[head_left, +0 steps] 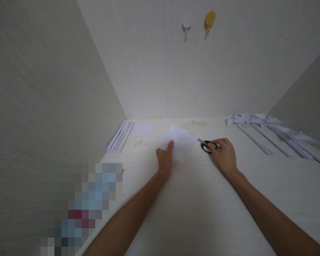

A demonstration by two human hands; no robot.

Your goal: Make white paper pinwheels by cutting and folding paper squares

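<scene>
Paper (180, 142) is pinched in our L grip (164, 160), w/ scissors (203, 143) at its edge pinched in our R grip (225, 155).

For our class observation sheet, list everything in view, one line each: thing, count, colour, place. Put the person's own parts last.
Held sheet: one, white, in the left hand
Scissors: one pair, black handles, in the right hand, blades at the sheet
Flat sheet: one, white, far left
Paper rolls: several, white, left edge
Paper-topped sticks: at least four, white, right
Thin strands: two clusters, tan, far middle and left
Hooks: two, white and yellow, back wall
Work surface: one, whitish, below
Walls: three, pale or greyish, back and sides
Pixelated patch: one, mixed colours, lower left
Left hand: one, bare, centre
Right hand: one, bare, right of centre
</scene>
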